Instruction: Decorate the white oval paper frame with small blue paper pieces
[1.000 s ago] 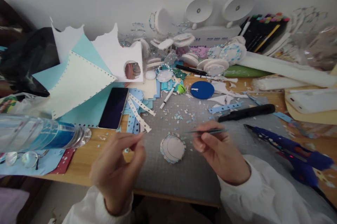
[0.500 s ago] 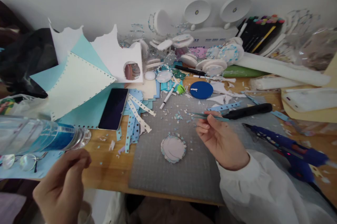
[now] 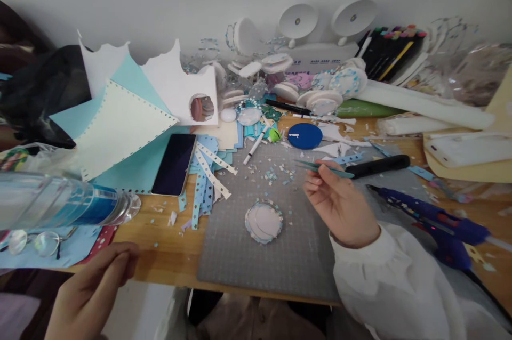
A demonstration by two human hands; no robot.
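Observation:
My right hand (image 3: 340,199) pinches teal tweezers (image 3: 330,170) between thumb and fingers, tips pointing left above the grey cutting mat (image 3: 236,265). Below and left of them lies a round white paper disc (image 3: 263,221) rimmed with small pale-blue and white pieces. Tiny paper bits (image 3: 274,173) are scattered on the mat near the tweezer tips. At the lower left, my left hand (image 3: 94,289) hovers near the table's front edge, its fingers curled against the thumb. Nothing shows in it, though its palm side is partly hidden.
A water bottle (image 3: 68,202) lies at left above glasses (image 3: 46,243). Beside the phone (image 3: 174,164) are punched paper strips (image 3: 204,191). A glue gun (image 3: 436,220) with a red light and a black-handled tool (image 3: 382,166) lie right. Foam pieces (image 3: 280,63) crowd the back.
My left hand has come slightly down, away from the bottle. The right hand has drifted a little right with the tweezers. The whole view has shifted slightly.

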